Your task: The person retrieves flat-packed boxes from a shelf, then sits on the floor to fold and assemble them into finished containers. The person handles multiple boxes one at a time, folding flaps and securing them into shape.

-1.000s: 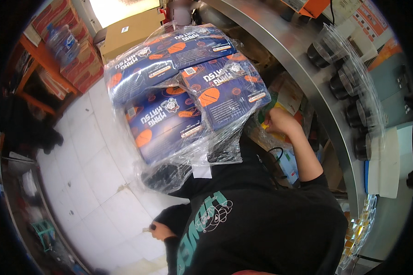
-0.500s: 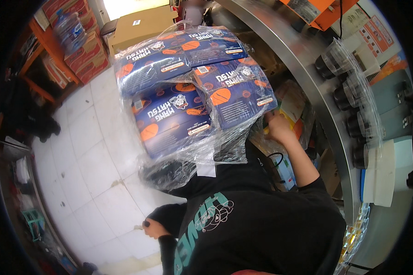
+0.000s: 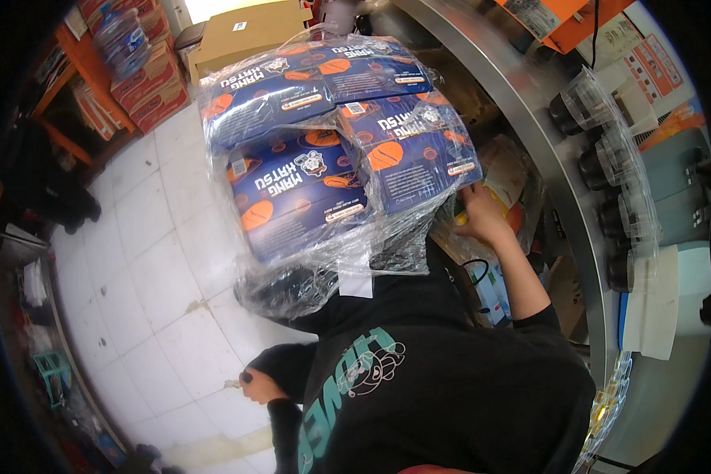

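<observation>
A bundle of blue and orange printed boxes (image 3: 296, 209), wrapped in clear plastic film (image 3: 292, 276), rests on my lap. My right hand (image 3: 483, 217) is at its lower right edge, the fingertips against the box side and partly hidden by the wrap; it grips the bundle there. Low on the left, beside my dark-clothed leg and away from the bundle, my left hand (image 3: 262, 387) is closed. A small dark thing shows at its fingers, too small to name. A white paper label (image 3: 355, 283) hangs at the bundle's near side.
A curved metal counter edge (image 3: 529, 126) runs along the right, with stacked dark-based plastic cups (image 3: 596, 166) on it. Behind the bundle stands a brown carton (image 3: 249, 35). Red cartons (image 3: 154, 87) and a large water bottle (image 3: 122, 39) are at the far left.
My left hand has shifted slightly left and up, still closed. My right hand stays at the bundle's edge. The bundle sits almost the same, a little further right in view.
</observation>
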{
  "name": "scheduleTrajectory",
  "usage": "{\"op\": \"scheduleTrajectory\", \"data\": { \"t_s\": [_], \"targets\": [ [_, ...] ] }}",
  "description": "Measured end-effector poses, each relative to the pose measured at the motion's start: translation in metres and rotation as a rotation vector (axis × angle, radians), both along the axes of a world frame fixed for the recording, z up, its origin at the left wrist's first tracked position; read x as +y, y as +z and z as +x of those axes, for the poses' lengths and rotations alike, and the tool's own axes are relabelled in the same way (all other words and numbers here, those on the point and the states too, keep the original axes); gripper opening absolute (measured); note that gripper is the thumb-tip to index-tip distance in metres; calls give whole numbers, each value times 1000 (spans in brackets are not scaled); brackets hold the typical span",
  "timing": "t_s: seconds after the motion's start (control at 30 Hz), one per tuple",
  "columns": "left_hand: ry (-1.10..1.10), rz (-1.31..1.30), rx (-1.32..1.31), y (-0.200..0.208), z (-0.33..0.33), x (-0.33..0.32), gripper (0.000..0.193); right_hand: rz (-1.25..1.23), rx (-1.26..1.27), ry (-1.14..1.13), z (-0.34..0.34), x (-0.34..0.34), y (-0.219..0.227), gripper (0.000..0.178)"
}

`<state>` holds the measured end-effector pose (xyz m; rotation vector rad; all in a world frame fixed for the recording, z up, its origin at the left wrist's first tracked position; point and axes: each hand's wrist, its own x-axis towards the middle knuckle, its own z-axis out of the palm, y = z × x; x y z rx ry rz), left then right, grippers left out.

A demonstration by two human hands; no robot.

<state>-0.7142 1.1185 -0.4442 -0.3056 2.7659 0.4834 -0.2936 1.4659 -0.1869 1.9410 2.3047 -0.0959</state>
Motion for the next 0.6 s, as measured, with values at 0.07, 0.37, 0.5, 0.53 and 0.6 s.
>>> {"op": "scheduleTrajectory", "data": {
  "t_s": [0.07, 0.37, 0.5, 0.53, 0.6],
  "targets": [
    [6, 7, 15, 3, 1, 3, 43, 26, 2, 22, 1, 1, -2, 71],
    [-20, 3, 37, 8, 3, 1, 43, -18, 95, 67, 4, 2, 15, 67],
    [-8, 4, 28, 2, 1, -1, 43, 62, 136, 70, 1, -4, 24, 68],
    [-7, 9, 30, 0, 1, -2, 43, 73, 133, 81, -1, -6, 26, 65],
    [-3, 7, 29, -2, 0, -2, 43, 110, 112, 105, -6, -9, 31, 58]
  ]
}}
